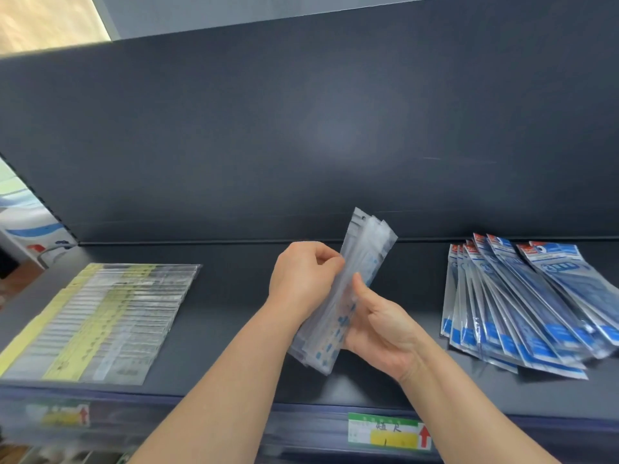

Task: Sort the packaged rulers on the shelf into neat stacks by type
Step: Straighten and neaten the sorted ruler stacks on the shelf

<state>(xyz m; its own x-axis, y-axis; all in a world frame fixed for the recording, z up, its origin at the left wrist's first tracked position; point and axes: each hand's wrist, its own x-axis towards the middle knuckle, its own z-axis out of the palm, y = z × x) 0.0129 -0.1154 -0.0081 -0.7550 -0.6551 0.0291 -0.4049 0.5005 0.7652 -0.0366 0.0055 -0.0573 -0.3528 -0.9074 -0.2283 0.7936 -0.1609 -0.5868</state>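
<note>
Grey shelf (234, 313) (metal, perhaps), blue ruler packs (522, 303) fanned right

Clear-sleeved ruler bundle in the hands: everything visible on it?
The bundle of clear plastic ruler sleeves is several thin, glossy packs, fanned at the top, with blue print marks and a hang hole at the upper end. It tilts right over the dark shelf. The left hand grips its left edge; the right hand cups its lower part, thumb on the front.

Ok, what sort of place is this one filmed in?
Most likely a shop: a dark display shelf with a price label on its front rail, and blue-packed rulers and yellow-carded rulers stocked on it.
</note>
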